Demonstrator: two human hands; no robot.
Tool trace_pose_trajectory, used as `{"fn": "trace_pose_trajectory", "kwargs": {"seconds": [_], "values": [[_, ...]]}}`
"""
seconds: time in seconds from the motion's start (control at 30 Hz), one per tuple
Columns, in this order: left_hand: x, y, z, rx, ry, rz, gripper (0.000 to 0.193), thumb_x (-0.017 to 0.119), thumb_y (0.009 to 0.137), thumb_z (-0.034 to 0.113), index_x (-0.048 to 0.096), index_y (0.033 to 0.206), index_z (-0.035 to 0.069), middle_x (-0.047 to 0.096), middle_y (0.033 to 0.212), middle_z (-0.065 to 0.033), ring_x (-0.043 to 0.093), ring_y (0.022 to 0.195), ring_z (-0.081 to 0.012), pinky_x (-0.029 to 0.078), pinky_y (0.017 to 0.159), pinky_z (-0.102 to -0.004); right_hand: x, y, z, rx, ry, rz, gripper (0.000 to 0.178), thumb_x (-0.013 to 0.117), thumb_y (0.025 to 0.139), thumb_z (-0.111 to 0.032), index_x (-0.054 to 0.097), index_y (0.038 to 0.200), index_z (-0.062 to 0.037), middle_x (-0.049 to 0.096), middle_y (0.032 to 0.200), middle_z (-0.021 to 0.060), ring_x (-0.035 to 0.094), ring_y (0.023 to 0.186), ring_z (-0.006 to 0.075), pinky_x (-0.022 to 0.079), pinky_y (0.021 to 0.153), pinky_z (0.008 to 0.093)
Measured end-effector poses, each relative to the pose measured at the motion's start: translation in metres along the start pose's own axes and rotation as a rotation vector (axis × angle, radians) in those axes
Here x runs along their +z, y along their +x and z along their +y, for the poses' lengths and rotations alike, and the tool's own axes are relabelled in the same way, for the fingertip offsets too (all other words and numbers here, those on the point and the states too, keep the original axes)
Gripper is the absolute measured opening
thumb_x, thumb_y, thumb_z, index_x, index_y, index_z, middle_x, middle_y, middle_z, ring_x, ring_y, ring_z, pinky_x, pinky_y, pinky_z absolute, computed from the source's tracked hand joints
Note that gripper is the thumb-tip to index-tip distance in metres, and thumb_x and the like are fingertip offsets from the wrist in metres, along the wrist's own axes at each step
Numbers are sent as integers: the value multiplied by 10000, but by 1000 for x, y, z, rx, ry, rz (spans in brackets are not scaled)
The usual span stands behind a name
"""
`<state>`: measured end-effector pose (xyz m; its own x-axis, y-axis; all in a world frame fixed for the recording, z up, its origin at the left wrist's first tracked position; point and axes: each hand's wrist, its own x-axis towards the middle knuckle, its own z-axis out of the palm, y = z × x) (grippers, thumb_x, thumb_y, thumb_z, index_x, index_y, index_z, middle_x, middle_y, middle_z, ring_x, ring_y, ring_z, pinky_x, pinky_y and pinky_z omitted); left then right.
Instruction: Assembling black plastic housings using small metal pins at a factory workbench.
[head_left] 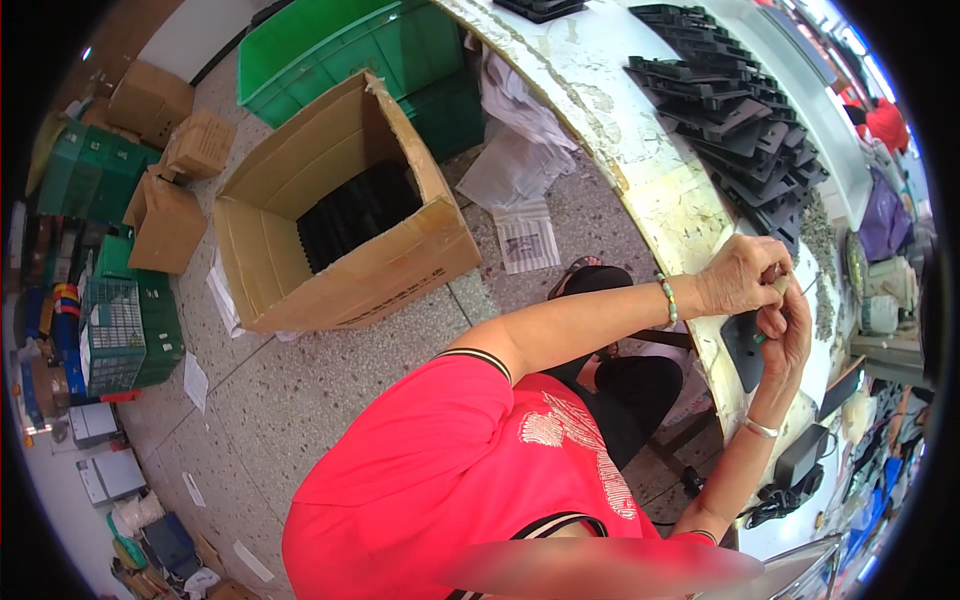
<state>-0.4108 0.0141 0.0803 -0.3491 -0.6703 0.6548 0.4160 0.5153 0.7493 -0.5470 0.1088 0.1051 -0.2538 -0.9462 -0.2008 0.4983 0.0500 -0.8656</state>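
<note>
My left hand (742, 276), with a beaded bracelet at the wrist, is over the table with its fingers pinched together. My right hand (787, 328), below a silver bangle, meets it with curled fingers. Their fingertips touch around a small beige spot, and what they hold is too small and hidden to name. A bit of green shows by the right fingers. Beneath the hands lies a flat black plastic piece (741, 352). Just beyond them, a long pile of black plastic parts (745, 130) overlaps along the table.
The worn white table (660, 205) curves along my right. On the speckled floor stand an open cardboard box (400, 265) with black parts inside and a green crate (315, 50). More boxes and green crates line the left. A black adapter with cable (803, 455) sits nearer me.
</note>
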Motion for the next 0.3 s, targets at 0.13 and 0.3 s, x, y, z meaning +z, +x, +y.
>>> {"fn": "trace_pose_trajectory", "kwargs": {"seconds": [0.13,0.3], "values": [[5,0,-1,-8,13,-8,216,714,637,77,630,821,3,605,706,-107,619,611,-213,502,560,-317,-9,-1,-3,-3,9,13,275,514,979,-134,500,1212,12,612,927,47,423,454,10,326,367,135],[4,-1,-5,-9,-4,3,212,710,635,84,624,812,4,604,703,-113,627,622,-231,503,583,-337,-16,4,-3,2,-11,-35,292,517,981,-140,489,1232,7,604,960,52,427,457,9,334,365,130]]}}
